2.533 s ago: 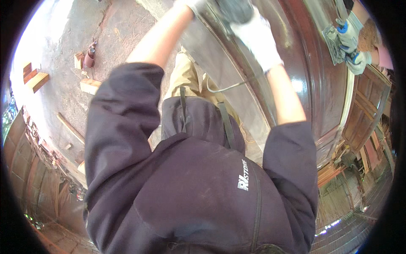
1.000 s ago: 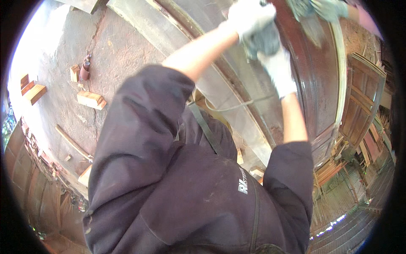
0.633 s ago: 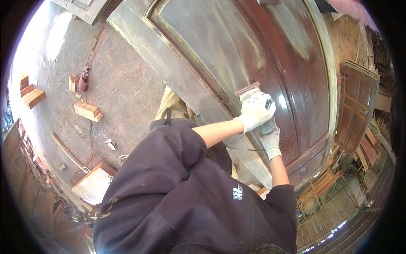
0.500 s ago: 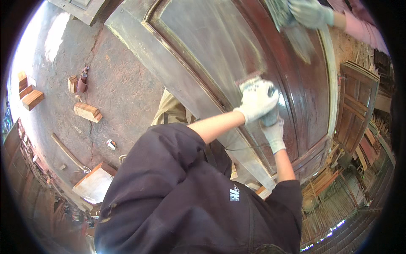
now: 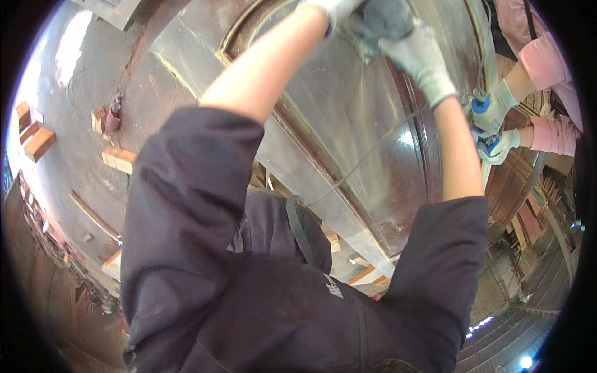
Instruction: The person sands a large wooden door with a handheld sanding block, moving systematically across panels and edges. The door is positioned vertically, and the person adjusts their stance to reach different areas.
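Note:
A grey corded power sander (image 5: 380,26), somewhat blurred, lies against the panelled wooden door (image 5: 379,161) at the top of the view. My right hand (image 5: 423,61), in a pale work glove, is closed around its near, right side. My left hand (image 5: 336,7), also gloved, is closed on its far left side and partly cut off by the upper edge. Under the sander, its pad is hidden. A thin dark cable (image 5: 367,152) runs from near my right wrist down across the door. Pale dusty streaks mark the brown panel.
At the right, a co-worker's two gloved hands (image 5: 494,124) hold something partly blue at the door's edge. Wooden blocks (image 5: 40,144) and a stick (image 5: 93,216) lie on the floor at left. More wooden panels (image 5: 513,186) stand at right.
Both my hands and the sander have moved far up the door, arms stretched out. The co-worker's hands have come down along the door's right edge.

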Demonstrator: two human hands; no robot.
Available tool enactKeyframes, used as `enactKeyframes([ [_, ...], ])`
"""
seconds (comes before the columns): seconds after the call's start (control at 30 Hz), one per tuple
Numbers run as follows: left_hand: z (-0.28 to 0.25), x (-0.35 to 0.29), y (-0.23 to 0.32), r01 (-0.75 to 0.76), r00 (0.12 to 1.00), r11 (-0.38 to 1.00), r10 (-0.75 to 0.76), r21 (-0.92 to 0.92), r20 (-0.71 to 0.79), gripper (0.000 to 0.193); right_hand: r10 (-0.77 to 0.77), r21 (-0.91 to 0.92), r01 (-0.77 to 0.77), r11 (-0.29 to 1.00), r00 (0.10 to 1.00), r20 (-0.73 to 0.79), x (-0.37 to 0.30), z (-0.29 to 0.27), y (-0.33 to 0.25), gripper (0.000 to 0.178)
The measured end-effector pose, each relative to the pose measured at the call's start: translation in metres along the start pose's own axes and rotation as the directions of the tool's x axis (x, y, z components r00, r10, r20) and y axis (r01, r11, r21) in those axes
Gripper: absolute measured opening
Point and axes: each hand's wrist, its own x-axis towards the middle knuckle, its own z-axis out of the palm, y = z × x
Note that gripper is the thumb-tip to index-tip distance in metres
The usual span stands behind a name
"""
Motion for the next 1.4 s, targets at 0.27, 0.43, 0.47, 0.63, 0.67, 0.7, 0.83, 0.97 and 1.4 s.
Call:
enactKeyframes([
  [0.27, 0.027, -0.041, -0.003, -0.017, 0.998, 0.999, 0.014, 0.048, 0.068, 0.046, 0.049, 0.097, -0.049, 0.994, 0.999, 0.002, -0.05, 0.014, 0.033, 0.055],
  [0.43, 0.104, -0.129, 0.021, 0.041, 0.976, 0.996, -0.057, 0.083, 0.209, 0.043, 0.246, 0.134, -0.259, 0.956, 0.963, 0.109, -0.153, 0.023, 0.105, 0.06],
  [0.47, 0.115, -0.155, 0.037, 0.087, 0.973, 0.995, -0.096, 0.048, 0.21, 0.04, 0.277, 0.153, -0.298, 0.942, 0.95, 0.145, -0.173, 0.023, 0.124, 0.06],
  [0.63, 0.166, -0.256, 0.062, 0.148, 0.953, 0.981, -0.176, 0.129, 0.247, 0.045, 0.333, 0.168, -0.361, 0.917, 0.927, 0.171, -0.282, 0.032, 0.174, 0.065],
  [0.67, 0.176, -0.276, 0.072, 0.167, 0.942, 0.978, -0.196, 0.129, 0.274, 0.045, 0.348, 0.171, -0.372, 0.912, 0.925, 0.155, -0.305, 0.033, 0.182, 0.066],
  [0.7, 0.189, -0.296, 0.079, 0.192, 0.927, 0.974, -0.22, 0.118, 0.305, 0.046, 0.37, 0.162, -0.39, 0.906, 0.918, 0.141, -0.331, 0.029, 0.19, 0.067],
  [0.83, 0.234, -0.369, 0.096, 0.207, 0.902, 0.97, -0.239, 0.124, 0.36, 0.044, 0.415, 0.131, -0.424, 0.896, 0.905, 0.09, -0.411, 0.035, 0.225, 0.07],
  [0.97, 0.255, -0.423, 0.11, 0.278, 0.845, 0.944, -0.33, 0.18, 0.422, 0.039, 0.513, 0.242, -0.543, 0.804, 0.839, 0.18, -0.469, 0.055, 0.263, 0.075],
  [1.4, 0.13, -0.227, 0.068, 0.303, 0.891, 0.95, -0.311, 0.076, 0.33, 0.039, 0.27, 0.086, -0.283, 0.955, 0.952, 0.144, -0.256, 0.033, 0.158, 0.068],
])
